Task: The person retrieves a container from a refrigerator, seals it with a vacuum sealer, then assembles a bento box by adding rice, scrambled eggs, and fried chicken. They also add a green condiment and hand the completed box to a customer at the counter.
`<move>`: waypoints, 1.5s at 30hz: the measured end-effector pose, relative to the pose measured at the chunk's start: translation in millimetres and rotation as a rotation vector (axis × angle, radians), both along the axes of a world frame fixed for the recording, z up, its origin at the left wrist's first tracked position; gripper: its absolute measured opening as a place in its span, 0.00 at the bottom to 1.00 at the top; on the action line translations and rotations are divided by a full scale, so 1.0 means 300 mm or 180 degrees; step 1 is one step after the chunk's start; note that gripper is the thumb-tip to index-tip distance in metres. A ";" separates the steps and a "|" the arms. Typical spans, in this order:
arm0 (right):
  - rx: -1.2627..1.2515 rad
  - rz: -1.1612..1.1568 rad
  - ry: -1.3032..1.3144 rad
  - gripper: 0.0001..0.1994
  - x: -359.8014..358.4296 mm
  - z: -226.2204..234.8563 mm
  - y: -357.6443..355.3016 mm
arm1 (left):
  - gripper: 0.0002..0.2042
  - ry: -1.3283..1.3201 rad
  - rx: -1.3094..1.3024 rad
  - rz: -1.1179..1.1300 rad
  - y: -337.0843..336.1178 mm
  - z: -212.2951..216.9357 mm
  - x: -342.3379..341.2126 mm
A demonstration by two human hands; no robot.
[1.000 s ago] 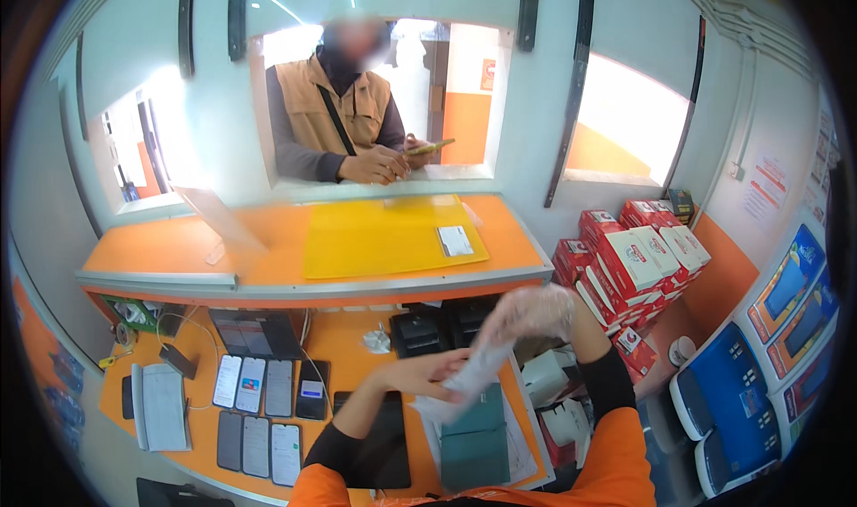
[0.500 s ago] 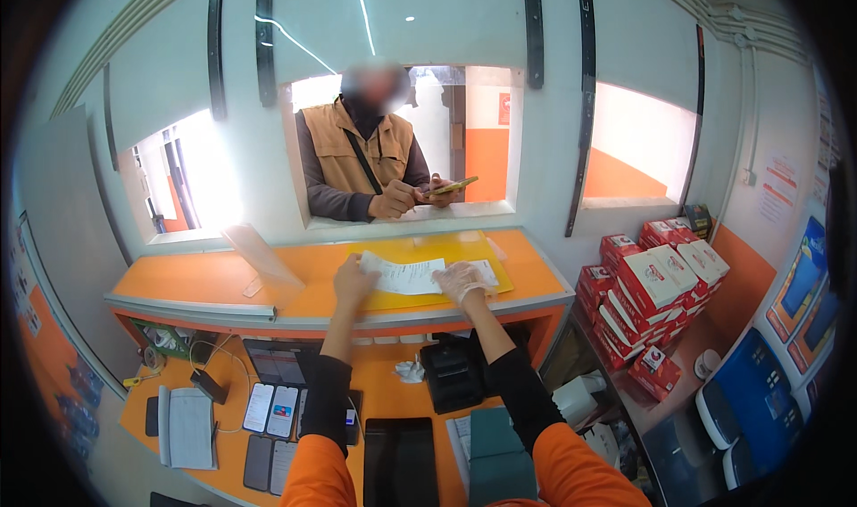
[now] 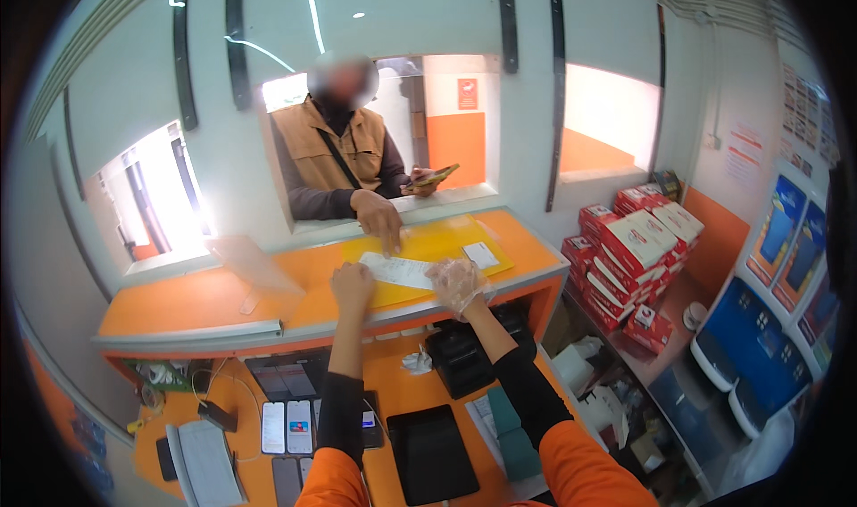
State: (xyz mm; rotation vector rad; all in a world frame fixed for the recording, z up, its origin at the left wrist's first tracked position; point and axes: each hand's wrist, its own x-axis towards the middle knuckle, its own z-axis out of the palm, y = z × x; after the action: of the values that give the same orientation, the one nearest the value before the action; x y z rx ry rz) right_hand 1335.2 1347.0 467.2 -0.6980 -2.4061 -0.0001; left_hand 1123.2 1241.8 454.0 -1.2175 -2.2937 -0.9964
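Note:
A white printed paper slip (image 3: 399,270) lies across a yellow sheet (image 3: 451,237) on the orange counter. My left hand (image 3: 353,286) is closed at the slip's left end. In a thin clear plastic glove, my right hand (image 3: 458,284) is closed on the slip's right end, its fingertips partly hidden. Beyond the right hand a small white card (image 3: 480,255) rests on the yellow sheet. Through the window, another person's hand (image 3: 378,220) points down just above the slip, while their other hand holds a phone (image 3: 435,179).
A clear upright panel (image 3: 254,266) stands on the counter at left. Below are several phones (image 3: 273,427), a black tablet (image 3: 433,453), an open notebook (image 3: 207,467) and a black device (image 3: 460,360). Red and white boxes (image 3: 638,239) are stacked at right.
The view has shifted, moving the scene leftward. The other person's hand has left the phone and reached over the slip. My right hand has come off the white card, which now shows fully.

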 end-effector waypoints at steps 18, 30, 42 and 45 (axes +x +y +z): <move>-0.1865 -0.1886 0.1855 0.18 1.186 -0.387 -1.359 | 0.21 -0.0870 0.1507 -0.4467 -0.474 0.297 1.045; -0.1964 -0.4697 0.6973 0.24 1.902 -0.880 -3.263 | 0.35 -0.1960 -0.3583 -0.8605 -2.358 -0.607 2.734; -0.1079 -0.4887 0.7666 0.37 2.910 -1.013 -3.893 | 0.32 -0.2356 -0.5690 -0.8583 -2.904 -0.535 3.730; -0.1984 -0.5856 0.6972 0.33 3.171 -1.195 -4.051 | 0.28 -0.1461 -0.4826 -0.8337 -2.949 -0.582 4.102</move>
State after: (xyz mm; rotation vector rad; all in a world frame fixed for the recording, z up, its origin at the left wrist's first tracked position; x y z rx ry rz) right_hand 2286.4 131.7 108.8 -1.5061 0.6811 0.4409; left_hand 2353.7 357.2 279.5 1.7113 -0.3074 -0.3887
